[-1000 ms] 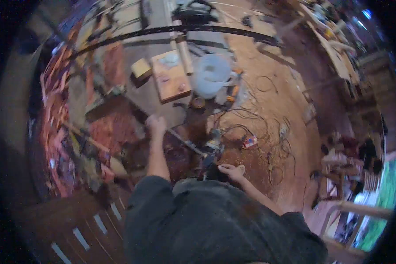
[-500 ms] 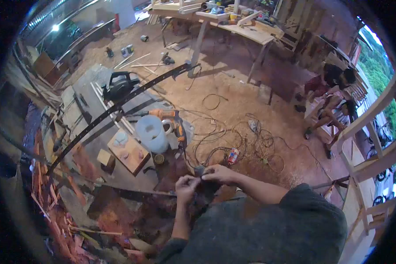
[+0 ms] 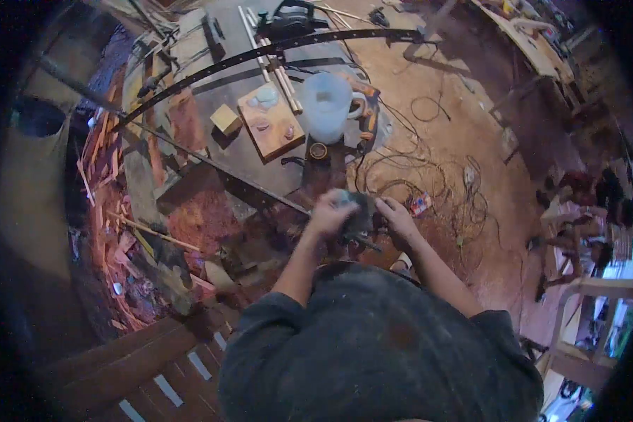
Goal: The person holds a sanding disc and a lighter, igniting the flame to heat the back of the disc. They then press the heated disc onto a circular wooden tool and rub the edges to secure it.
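Dark and blurred, a small object (image 3: 359, 209) sits between both hands, over the sawdust floor (image 3: 464, 126). The left hand (image 3: 329, 212) curls closed around it; the right hand (image 3: 395, 215) pinches its other side. A white jug (image 3: 325, 105) stands beyond, beside a wooden board (image 3: 273, 130).

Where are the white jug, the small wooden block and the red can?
white jug (image 3: 327, 105), head view, middle of its side
small wooden block (image 3: 226, 118), head view, its top face
red can (image 3: 420, 205), head view, middle of its body
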Action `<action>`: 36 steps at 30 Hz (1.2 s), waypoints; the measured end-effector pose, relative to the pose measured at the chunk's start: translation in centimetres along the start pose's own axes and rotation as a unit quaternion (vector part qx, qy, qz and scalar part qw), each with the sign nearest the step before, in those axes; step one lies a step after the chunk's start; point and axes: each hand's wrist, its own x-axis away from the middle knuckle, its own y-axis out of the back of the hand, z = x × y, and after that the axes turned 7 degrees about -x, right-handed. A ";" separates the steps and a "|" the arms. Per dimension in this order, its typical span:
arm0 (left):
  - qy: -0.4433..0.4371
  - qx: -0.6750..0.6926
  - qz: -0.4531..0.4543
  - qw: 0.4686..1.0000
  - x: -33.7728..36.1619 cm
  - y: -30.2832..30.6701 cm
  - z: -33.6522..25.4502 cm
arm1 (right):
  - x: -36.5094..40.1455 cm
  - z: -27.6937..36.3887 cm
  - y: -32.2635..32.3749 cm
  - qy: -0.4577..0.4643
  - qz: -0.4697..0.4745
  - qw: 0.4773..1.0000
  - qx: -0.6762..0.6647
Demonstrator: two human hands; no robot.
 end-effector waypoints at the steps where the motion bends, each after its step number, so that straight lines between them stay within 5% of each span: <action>1: -0.003 -0.071 -0.089 0.993 -1.2 1.2 1.2 | 0.1 -0.1 0.5 -0.014 -0.013 0.999 0.040; 2: 0.008 0.035 -0.129 0.991 -4.3 2.6 8.5 | 0.4 -1.3 1.6 -0.019 -0.022 0.999 0.031; 3: 0.091 0.107 -0.142 0.980 -4.1 5.1 5.3 | 0.4 -2.9 2.9 -0.020 -0.050 0.999 0.004; 6: 0.021 0.128 -0.135 0.982 -9.0 12.0 11.4 | 3.3 -4.8 6.3 -0.064 -0.105 0.979 -0.162; 8: 0.057 0.208 -0.249 0.944 -12.7 14.0 14.7 | 4.4 -11.1 11.9 -0.094 -0.169 0.975 -0.113; 12: 0.091 0.398 -0.313 0.857 -16.3 13.7 13.9 | 12.4 -15.9 16.1 -0.238 -0.426 0.847 -0.212; 14: 0.120 0.469 -0.386 0.785 -15.9 12.9 11.5 | 16.4 -19.2 17.4 -0.227 -0.477 0.807 -0.266; 18: 0.121 0.475 -0.428 0.759 -17.7 14.2 12.1 | 22.9 -22.0 18.4 -0.277 -0.391 0.835 -0.271; 19: 0.120 0.485 -0.381 0.778 -18.1 15.3 13.3 | 24.3 -19.8 16.9 -0.282 -0.358 0.890 0.027; 20: 0.117 0.493 -0.334 0.795 -18.5 16.6 14.5 | 25.1 -17.4 15.4 -0.264 -0.289 0.862 0.321; 21: 0.118 0.493 -0.330 0.796 -18.5 18.1 15.9 | 25.3 -16.0 14.6 -0.264 -0.293 0.862 0.319; 24: 0.056 0.169 -0.251 0.952 -15.9 18.9 14.6 | 24.5 -14.4 13.6 -0.278 -0.225 0.839 0.410; 26: 0.044 -0.110 -0.141 0.983 -12.9 17.9 8.6 | 23.9 -16.1 13.3 -0.216 -0.367 0.888 0.173; 29: 0.092 -0.123 -0.120 0.981 -14.0 18.1 10.8 | 22.6 -25.9 19.2 -0.252 -0.377 0.886 0.097; 30: 0.088 -0.125 -0.113 0.982 -13.8 17.7 10.0 | 22.3 -24.4 18.6 -0.252 -0.383 0.884 0.092; 32: 0.064 -0.362 -0.244 0.897 -12.4 16.6 7.7 | 21.4 -18.3 16.5 -0.222 -0.414 0.883 0.010; 34: 0.089 -0.462 -0.361 0.805 -14.6 17.4 13.5 | 20.8 -19.4 17.5 -0.191 -0.419 0.888 0.008; 36: -0.020 -0.544 -0.350 0.762 -13.5 13.6 8.7 | 21.3 -20.3 18.1 -0.146 -0.419 0.896 0.006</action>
